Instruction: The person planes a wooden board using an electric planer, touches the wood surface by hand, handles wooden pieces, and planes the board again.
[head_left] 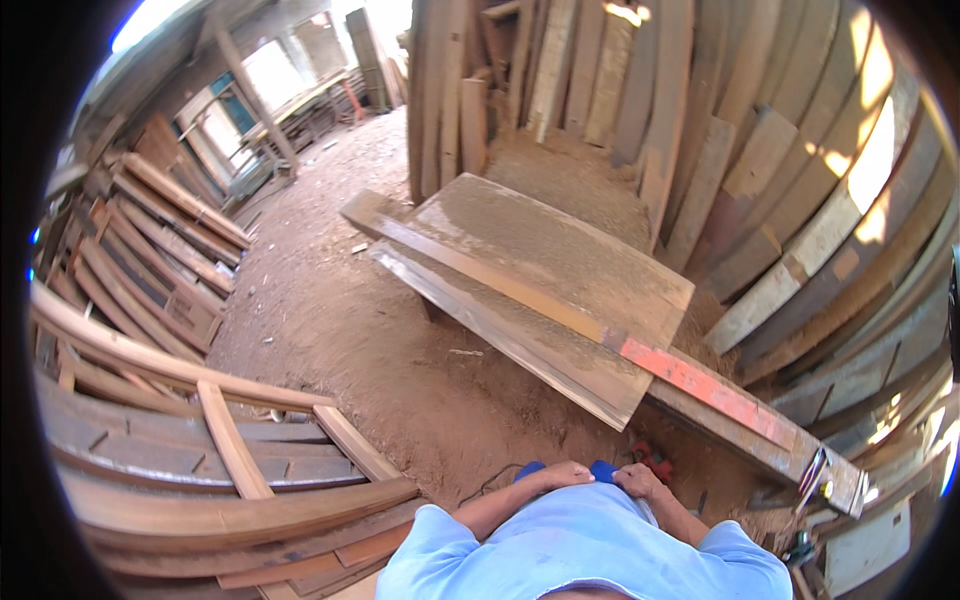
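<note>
"Blue shirt (590, 540) is closest, filling the lower middle, seen from the wearer's own head. Far left, a wooden frame (235, 440) lies with stacked timber."

"Then the hands?"

"Left hand (562, 475) first, at the shirt's front, fingers pointing inward, near a blue shoe (603, 470) down between the hands. Its grip looks loosely curled, but I cannot tell how far it is open or whether it has any cloth."

"What is beyond it?"

"A dusty bench (560, 235), set at a slant and well apart from both hands. A long beam (545, 305) runs along it, turning red and continuing past its right end. I cannot tell if the beam is loose or fixed."

"And the right hand?"

"Right hand (637, 480) is also at the shirt's front, bent inward; its grip is too small to judge. A red tool (655, 460) sits on the floor just beyond. Farther right, tall planks (610, 70) lean upright."

"How would these handle?"

"Cloth should be light and soft, best taken by the hem. The beam looks heavy and stiff; if loose, hold it towards both ends, minding slippery dust."
</note>
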`<move>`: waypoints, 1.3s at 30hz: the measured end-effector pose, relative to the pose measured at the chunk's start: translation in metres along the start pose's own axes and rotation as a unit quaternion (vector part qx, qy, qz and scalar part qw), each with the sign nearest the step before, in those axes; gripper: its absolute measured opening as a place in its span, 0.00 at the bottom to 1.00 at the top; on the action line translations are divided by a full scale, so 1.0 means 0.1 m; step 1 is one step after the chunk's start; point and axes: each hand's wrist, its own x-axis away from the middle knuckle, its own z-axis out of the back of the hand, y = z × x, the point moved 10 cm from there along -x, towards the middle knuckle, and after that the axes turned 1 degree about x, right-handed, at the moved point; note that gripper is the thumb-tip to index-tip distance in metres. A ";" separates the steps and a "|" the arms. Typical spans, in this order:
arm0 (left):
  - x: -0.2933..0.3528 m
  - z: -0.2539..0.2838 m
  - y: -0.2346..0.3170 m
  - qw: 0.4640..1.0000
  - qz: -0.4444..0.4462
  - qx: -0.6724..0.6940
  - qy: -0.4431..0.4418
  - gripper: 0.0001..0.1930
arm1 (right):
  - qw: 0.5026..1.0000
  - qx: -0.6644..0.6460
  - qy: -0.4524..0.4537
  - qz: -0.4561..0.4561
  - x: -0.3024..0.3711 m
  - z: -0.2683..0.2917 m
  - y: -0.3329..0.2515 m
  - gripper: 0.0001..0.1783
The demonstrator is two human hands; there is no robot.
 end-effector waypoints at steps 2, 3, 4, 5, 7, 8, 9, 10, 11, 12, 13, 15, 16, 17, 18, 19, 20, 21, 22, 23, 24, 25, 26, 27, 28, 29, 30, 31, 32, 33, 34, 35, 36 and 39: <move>0.20 0.26 0.19 0.996 -0.030 0.086 0.027 0.22 | 0.996 0.043 -0.051 0.055 0.07 0.01 -0.58 0.28; 0.27 0.30 0.19 0.995 -0.037 0.087 0.042 0.22 | 0.987 0.075 -0.103 0.101 0.09 -0.08 -0.81 0.30; 0.34 0.21 0.15 0.990 -0.016 0.139 0.011 0.24 | 0.984 0.088 -0.107 0.108 0.06 -0.11 -0.89 0.30; 0.36 0.16 0.13 0.982 0.002 0.187 -0.024 0.26 | 0.981 0.093 -0.142 0.091 0.03 -0.19 -0.88 0.33; 0.44 0.13 0.15 0.980 0.018 0.195 -0.033 0.26 | 0.976 0.106 -0.175 0.076 -0.07 -0.28 -0.80 0.36; 0.50 0.10 0.21 0.971 0.000 0.235 -0.045 0.27 | 0.974 0.079 -0.200 0.066 -0.11 -0.35 -0.73 0.38; 0.54 0.06 0.27 0.960 -0.017 0.272 -0.061 0.27 | 0.972 0.048 -0.223 0.052 -0.12 -0.38 -0.69 0.40; 0.56 0.06 0.20 0.955 0.026 0.291 -0.050 0.27 | 0.973 0.065 -0.216 0.051 -0.16 -0.36 -0.66 0.40; 0.60 0.07 0.28 0.955 0.020 0.294 -0.045 0.27 | 0.972 0.072 -0.218 0.051 -0.15 -0.34 -0.68 0.40; 0.66 0.07 0.42 0.952 0.021 0.303 -0.043 0.28 | 0.973 0.054 -0.221 0.034 -0.12 -0.34 -0.65 0.39; 0.67 0.05 0.51 0.949 0.023 0.312 -0.042 0.29 | 0.974 0.035 -0.224 0.016 -0.09 -0.31 -0.60 0.37; 0.49 -0.03 0.18 0.934 0.037 0.353 -0.042 0.30 | 0.963 0.041 -0.257 0.068 -0.04 -0.29 -0.70 0.36; 0.36 -0.05 0.03 0.919 0.055 0.386 -0.051 0.31 | 0.951 0.038 -0.281 0.119 -0.03 -0.27 -0.78 0.35; 0.27 -0.07 0.05 0.919 0.052 0.388 -0.051 0.31 | 0.951 0.040 -0.282 0.118 -0.06 -0.20 -0.72 0.35; 0.18 -0.12 0.05 0.911 0.064 0.403 -0.060 0.32 | 0.949 0.062 -0.293 0.103 -0.09 -0.15 -0.63 0.33; 0.09 -0.17 0.05 0.902 0.077 0.418 -0.069 0.32 | 0.945 0.083 -0.303 0.088 -0.10 -0.10 -0.53 0.31; 0.02 -0.21 0.10 0.902 0.075 0.420 -0.068 0.32 | 0.945 0.084 -0.304 0.088 -0.04 -0.01 -0.54 0.31; -0.04 -0.27 0.17 0.898 0.062 0.428 -0.085 0.32 | 0.949 0.070 -0.295 0.085 0.05 0.08 -0.62 0.25; -0.10 -0.33 0.25 0.893 0.048 0.436 -0.101 0.32 | 0.953 0.056 -0.286 0.082 0.10 0.16 -0.65 0.18; -0.16 -0.38 0.27 0.892 0.049 0.437 -0.099 0.32 | 0.952 0.056 -0.288 0.083 0.09 0.21 -0.55 0.18; -0.22 -0.41 0.28 0.895 0.046 0.435 -0.085 0.32 | 0.945 0.027 -0.313 0.087 0.10 0.23 -0.47 0.21; -0.28 -0.44 0.29 0.897 0.043 0.433 -0.071 0.31 | 0.936 -0.002 -0.339 0.092 0.12 0.24 -0.40 0.24; -0.30 -0.52 0.39 0.895 0.043 0.439 -0.067 0.31 | 0.934 0.000 -0.345 0.090 0.13 0.28 -0.33 0.24; -0.27 -0.48 0.64 0.909 0.047 0.413 -0.034 0.31 | 0.930 -0.002 -0.352 0.107 0.15 0.34 -0.32 0.22; -0.24 -0.42 0.80 0.921 0.050 0.387 0.004 0.30 | 0.924 -0.003 -0.362 0.125 0.17 0.39 -0.36 0.21; -0.23 -0.44 0.80 0.916 0.049 0.397 0.016 0.30 | 0.918 0.005 -0.375 0.125 0.21 0.39 -0.43 0.21; -0.24 -0.44 0.74 0.923 0.040 0.381 0.045 0.29 | 0.929 -0.004 -0.355 0.106 0.20 0.42 -0.48 0.17; -0.24 -0.44 0.66 0.927 0.032 0.366 0.075 0.28 | 0.938 -0.011 -0.336 0.086 0.16 0.46 -0.52 0.15; -0.53 -0.48 0.00 0.920 -0.003 0.370 0.129 0.28 | 0.931 -0.001 -0.350 0.105 0.15 0.41 -0.68 0.14; -0.34 -0.39 0.29 0.920 -0.041 0.329 0.207 0.27 | 0.936 -0.013 -0.333 0.113 -0.11 0.40 -0.59 0.12; -0.18 -0.31 0.33 0.938 -0.065 0.218 0.262 0.28 | 0.882 0.007 -0.392 0.262 -0.29 0.32 -0.71 0.11; -0.03 -0.25 0.34 0.939 -0.076 0.102 0.318 0.31 | 0.876 0.168 -0.269 0.364 -0.57 0.38 -0.80 0.13; 0.15 -0.26 0.26 0.915 -0.045 0.153 0.370 0.31 | 0.893 0.285 -0.146 0.317 -0.47 0.63 -1.20 0.18; 0.59 -0.42 -0.43 0.745 0.001 0.404 0.531 0.22 | 0.942 0.168 0.003 0.289 -1.20 1.05 -1.22 0.22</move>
